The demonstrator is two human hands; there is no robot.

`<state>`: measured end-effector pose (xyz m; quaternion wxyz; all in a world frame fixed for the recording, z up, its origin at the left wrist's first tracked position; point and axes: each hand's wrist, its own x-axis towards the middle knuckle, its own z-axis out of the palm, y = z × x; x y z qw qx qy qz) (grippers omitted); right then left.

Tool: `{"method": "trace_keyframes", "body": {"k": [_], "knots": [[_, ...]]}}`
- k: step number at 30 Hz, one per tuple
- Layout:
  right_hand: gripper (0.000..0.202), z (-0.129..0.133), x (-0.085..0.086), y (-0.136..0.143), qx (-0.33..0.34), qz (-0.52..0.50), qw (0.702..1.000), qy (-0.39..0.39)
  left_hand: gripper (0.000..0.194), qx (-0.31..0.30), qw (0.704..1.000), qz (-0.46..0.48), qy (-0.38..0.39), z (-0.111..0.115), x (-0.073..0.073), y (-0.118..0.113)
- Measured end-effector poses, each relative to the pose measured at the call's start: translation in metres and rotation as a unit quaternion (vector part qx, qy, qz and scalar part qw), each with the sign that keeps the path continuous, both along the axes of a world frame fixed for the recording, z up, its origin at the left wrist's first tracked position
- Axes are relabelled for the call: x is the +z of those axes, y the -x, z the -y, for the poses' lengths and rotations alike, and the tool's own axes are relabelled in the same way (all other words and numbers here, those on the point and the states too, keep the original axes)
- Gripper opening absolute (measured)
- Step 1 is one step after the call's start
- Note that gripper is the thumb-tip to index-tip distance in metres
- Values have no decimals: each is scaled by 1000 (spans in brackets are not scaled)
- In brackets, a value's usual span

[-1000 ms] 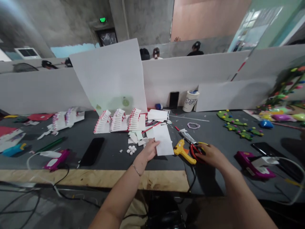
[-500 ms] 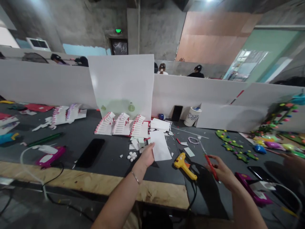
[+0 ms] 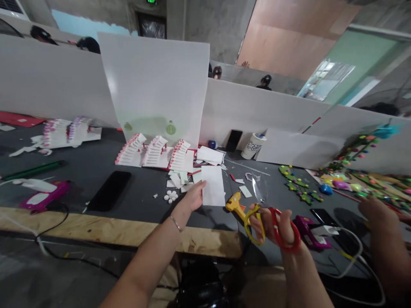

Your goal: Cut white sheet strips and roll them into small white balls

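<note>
My left hand (image 3: pixel 194 196) pinches the left edge of a white sheet of paper (image 3: pixel 213 188) between thumb and fingers, just over the dark table. To its right, my right hand (image 3: pixel 271 223) has its fingers through the loops of a pair of scissors (image 3: pixel 297 234), one loop yellow and one red. Their blades point away from me and look parted. A yellow glue gun (image 3: pixel 236 204) lies between the paper and the scissors. Paper scraps (image 3: pixel 176 179) and small white balls (image 3: pixel 170 196) lie left of the paper. Behind them stand pieces of fanned white strips with red tips (image 3: pixel 154 153).
A black phone (image 3: pixel 110 190) and a purple power strip (image 3: pixel 48 196) lie left. Another purple power strip (image 3: pixel 311 231) is right, near another person's hand (image 3: pixel 374 211). A patterned cup (image 3: pixel 253 146) stands at the back by a white partition (image 3: pixel 289 113). Green pieces with coloured balls (image 3: pixel 293 184) lie right.
My right hand has taken the scissors by their loops and turned them, blades forward, closer to the paper. The left hand keeps its hold on the paper. The view has tilted down.
</note>
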<state>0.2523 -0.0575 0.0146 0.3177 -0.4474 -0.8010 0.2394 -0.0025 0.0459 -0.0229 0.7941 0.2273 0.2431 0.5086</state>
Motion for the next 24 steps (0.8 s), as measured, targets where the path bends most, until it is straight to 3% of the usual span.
{"method": "trace_keyframes", "body": {"k": [2, 3, 7, 8, 11, 14, 18, 24], "knots": [[106, 7, -3, 12, 24, -142, 981, 131, 25, 2, 1000, -17, -7, 3, 0, -3], [108, 10, -4, 17, 42, -218, 953, 206, 29, 8, 1000, -24, -11, 4, 0, -5], [97, 15, -12, 32, 131, -361, 851, 358, 55, 55, 994, -72, -58, 8, 2, -8], [92, 14, -15, 34, 169, -400, 809, 396, 55, 51, 991, -96, -80, 9, 2, -9], [81, 13, -25, 43, 274, -484, 677, 482, 33, -9, 981, -150, -122, 14, 2, -12], [79, 11, -35, 51, 327, -503, 605, 524, 20, -66, 981, -145, -111, 20, 4, -15], [78, 9, -47, 54, 336, -503, 562, 564, 43, -129, 980, -116, -95, 26, 11, -14], [86, 8, -54, 51, 275, -472, 578, 606, 44, -67, 989, -105, -75, 24, 15, -12]]}}
